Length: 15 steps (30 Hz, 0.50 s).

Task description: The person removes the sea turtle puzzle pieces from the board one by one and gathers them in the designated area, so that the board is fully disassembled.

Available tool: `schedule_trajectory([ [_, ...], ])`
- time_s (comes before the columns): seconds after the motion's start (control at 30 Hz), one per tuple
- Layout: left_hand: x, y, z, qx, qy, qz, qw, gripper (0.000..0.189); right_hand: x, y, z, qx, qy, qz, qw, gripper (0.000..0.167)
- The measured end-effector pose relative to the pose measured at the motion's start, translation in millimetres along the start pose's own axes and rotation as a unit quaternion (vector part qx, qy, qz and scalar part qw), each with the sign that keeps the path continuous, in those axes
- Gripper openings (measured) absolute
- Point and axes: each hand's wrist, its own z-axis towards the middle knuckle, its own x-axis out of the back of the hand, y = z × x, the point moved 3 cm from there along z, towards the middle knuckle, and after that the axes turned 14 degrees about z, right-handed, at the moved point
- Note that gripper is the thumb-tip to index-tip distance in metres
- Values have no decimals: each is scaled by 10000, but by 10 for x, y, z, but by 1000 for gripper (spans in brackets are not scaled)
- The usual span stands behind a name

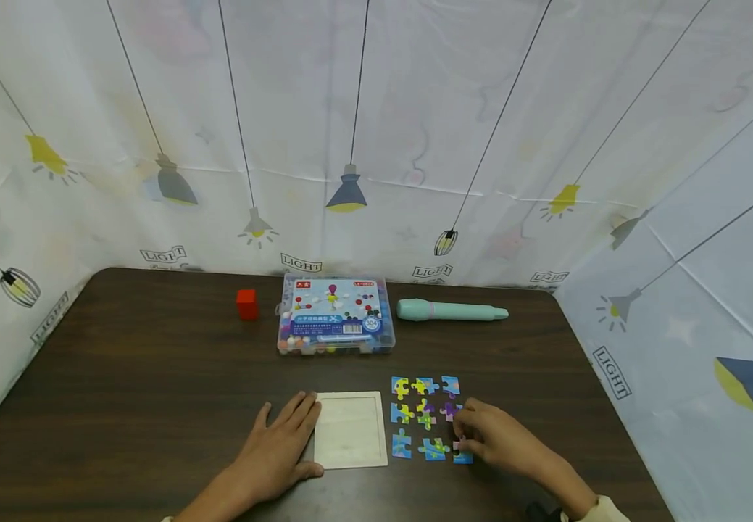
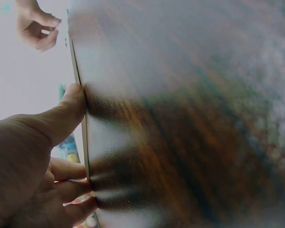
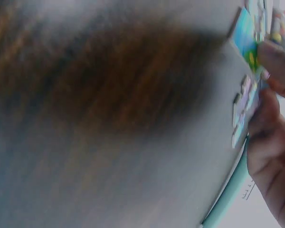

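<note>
My left hand (image 1: 281, 447) rests at the left side of a square, pale wooden puzzle tray (image 1: 351, 431), fingers and thumb fairly straight against its edge. The tray shows no pieces in it. Just right of it, small colourful jigsaw pieces (image 1: 434, 449) lie in loose rows, apart from one another. Over the right-hand column my right hand (image 1: 496, 438) bends down, thumb and forefinger pinching at the near corner puzzle piece (image 1: 463, 458). A blue piece (image 3: 244, 40) meets the thumb tip in the right wrist view. Its fingers partly cover the purple piece (image 1: 448, 411) behind.
Farther back stands a clear plastic box (image 1: 335, 315) with a printed label and coloured balls inside. A red cube (image 1: 247, 304) is left of it, and a mint-green, pen-shaped object (image 1: 452, 311) lies to its right. A patterned curtain (image 1: 376, 145) hangs behind the dark table (image 1: 122, 377).
</note>
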Motion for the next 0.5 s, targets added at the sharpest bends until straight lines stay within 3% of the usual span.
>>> schedule_trajectory([
  [0.17,-9,0,4,59,-81,-18,9999,93,-68,-30,9,-117,242,-470,9985,16],
  [0.5,-43,-15,-9,75,-62,-231,9997,95,-149,-7,-35,-110,353,-483,9981,12],
])
